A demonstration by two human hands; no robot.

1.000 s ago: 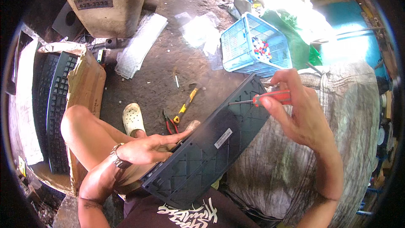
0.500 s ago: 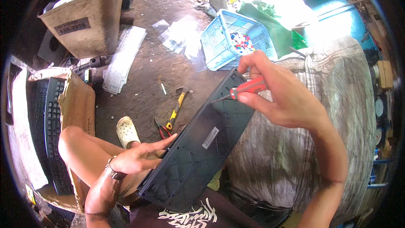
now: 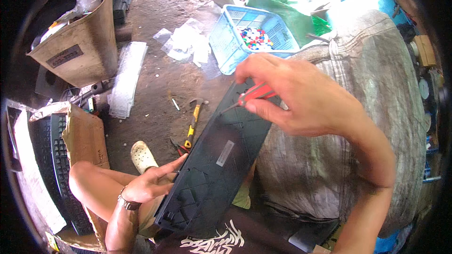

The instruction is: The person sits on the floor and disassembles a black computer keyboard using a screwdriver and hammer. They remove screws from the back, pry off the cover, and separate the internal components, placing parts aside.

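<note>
A black computer keyboard (image 3: 207,178), underside up with a pale label, slants across my lap. My left hand (image 3: 149,184), a metal-band watch at its wrist, grips the keyboard's left long edge, its forefinger stretched along the rim and the other fingers partly hidden below. Near the far end my right hand (image 3: 287,96) is closed round a screwdriver (image 3: 254,94) with a red and grey handle. The shaft slants down to the left, its tip at the keyboard's far left edge; whether it sits in a screw hole I cannot make out.
A claw hammer (image 3: 192,124) and red-handled pliers (image 3: 180,147) lie on the ground past the keyboard. Beyond stands a blue basket (image 3: 219,42) holding small coloured pieces. A large stuffed sack (image 3: 348,160) is at right; at left, a carton (image 3: 87,136) with keyboards and a tall bin (image 3: 94,42).
The view has shifted, so the basket and sack sit differently. The screwdriver stays in my right hand at the far end of the keyboard, and my left hand keeps its grip on the edge.
</note>
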